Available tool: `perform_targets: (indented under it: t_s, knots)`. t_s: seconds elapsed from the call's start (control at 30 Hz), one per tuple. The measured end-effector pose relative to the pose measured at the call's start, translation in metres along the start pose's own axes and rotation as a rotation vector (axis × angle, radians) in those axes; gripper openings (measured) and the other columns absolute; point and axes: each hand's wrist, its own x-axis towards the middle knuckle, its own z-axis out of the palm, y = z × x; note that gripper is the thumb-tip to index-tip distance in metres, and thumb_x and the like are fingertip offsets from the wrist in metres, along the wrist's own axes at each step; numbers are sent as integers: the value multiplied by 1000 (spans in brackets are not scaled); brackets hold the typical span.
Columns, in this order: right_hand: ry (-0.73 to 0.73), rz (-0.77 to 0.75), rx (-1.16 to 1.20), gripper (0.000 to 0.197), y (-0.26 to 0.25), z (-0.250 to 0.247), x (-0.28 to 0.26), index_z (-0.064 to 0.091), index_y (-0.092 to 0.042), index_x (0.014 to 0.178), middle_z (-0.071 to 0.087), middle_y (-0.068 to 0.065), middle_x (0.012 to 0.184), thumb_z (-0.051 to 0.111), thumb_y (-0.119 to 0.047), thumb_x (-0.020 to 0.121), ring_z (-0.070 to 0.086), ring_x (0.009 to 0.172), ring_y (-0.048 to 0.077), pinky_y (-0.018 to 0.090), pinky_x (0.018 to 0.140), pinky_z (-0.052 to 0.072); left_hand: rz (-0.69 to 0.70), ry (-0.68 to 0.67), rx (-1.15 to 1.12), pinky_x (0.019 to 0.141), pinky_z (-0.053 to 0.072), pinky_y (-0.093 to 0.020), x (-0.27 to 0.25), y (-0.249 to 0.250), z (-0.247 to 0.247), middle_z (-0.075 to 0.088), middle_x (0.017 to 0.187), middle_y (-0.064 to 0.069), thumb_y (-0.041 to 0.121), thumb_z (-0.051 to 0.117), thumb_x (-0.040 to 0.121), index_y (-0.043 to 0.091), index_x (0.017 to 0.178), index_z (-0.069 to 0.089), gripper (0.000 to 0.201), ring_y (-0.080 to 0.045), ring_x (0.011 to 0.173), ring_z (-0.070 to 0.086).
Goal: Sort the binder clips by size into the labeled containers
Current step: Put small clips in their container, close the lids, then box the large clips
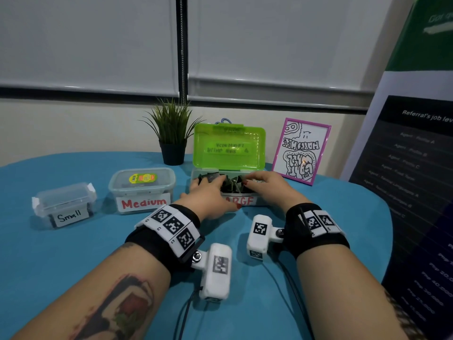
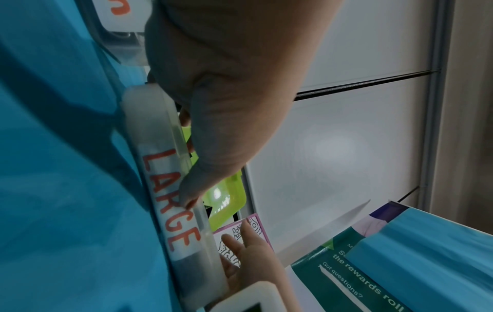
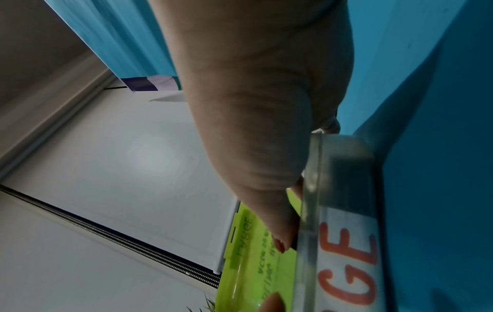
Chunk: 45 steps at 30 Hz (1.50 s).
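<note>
We have both hands in the clear plastic box with the upright green lid (image 1: 229,146), the one whose front paper label reads LARGE in red letters (image 2: 170,202). Our left hand (image 1: 208,192) lies flat over the near-left part of the box, fingers stretched out and spread over the heap of black binder clips with silver wire handles (image 1: 231,184), the thumb pressed on the front rim right above the label (the left wrist view shows the red nail touching that edge). Our right hand (image 1: 267,185) comes in over the right end of the box with its fingers bent down among the clips; whether they actually pinch one we cannot tell, since the fingertips are hidden behind the rim in the right wrist view and small in the head view. To the left of our left hand stands the clear lidded tub labelled Medium in red (image 1: 142,188), and farther left still the smaller clear lidded tub labelled Small in black (image 1: 64,204); both lids are on. Beyond our left hand sits a green artificial grass plant in a black pot (image 1: 172,136), and beyond our right hand a pink-framed black-and-white drawing (image 1: 301,153) leans upright. Everything rests on the blue tablecloth (image 1: 73,253).
</note>
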Motion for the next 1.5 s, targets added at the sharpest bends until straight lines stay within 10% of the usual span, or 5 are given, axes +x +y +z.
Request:
perform_targets:
  t_s: [0.23,0.4,0.93,1.23,1.5]
  knots:
    - [100,49,157,33,3,1,3,77,-28,99,72,-1,111,80,-45,71,67,105,21,45,100,52,92,24,-105,118,17,-57,-6,4,-2,24,162,-6,60,68,78,63,112,58,35,-28,152,7]
    - [264,168,251,51,-1,-10,-1,59,-10,129,61,8,128,56,-49,96,56,108,22,38,98,45,58,134,-191,96,46,-50,-3,5,-3,64,94,16,48,75,70,61,67,65,17,-23,111,55]
    - [158,298,981,55,2,-23,-4,62,-6,124,66,18,126,59,-51,92,65,114,34,46,96,54,-23,135,-155,90,38,-44,-13,9,-9,69,65,15,81,80,32,25,63,72,65,-14,92,58]
    - [161,254,849,65,-8,-23,-7,70,-16,116,70,6,102,54,-71,85,67,91,19,31,67,52,-48,238,-168,102,43,-51,-11,11,-7,55,124,-4,76,77,32,27,117,61,100,-30,122,46]
    - [224,228,567,66,-8,-23,-8,69,-17,113,71,3,113,79,-63,66,65,104,24,45,98,50,-190,304,-179,105,38,-38,-11,10,-9,48,131,-13,63,86,51,9,128,54,99,-32,126,37]
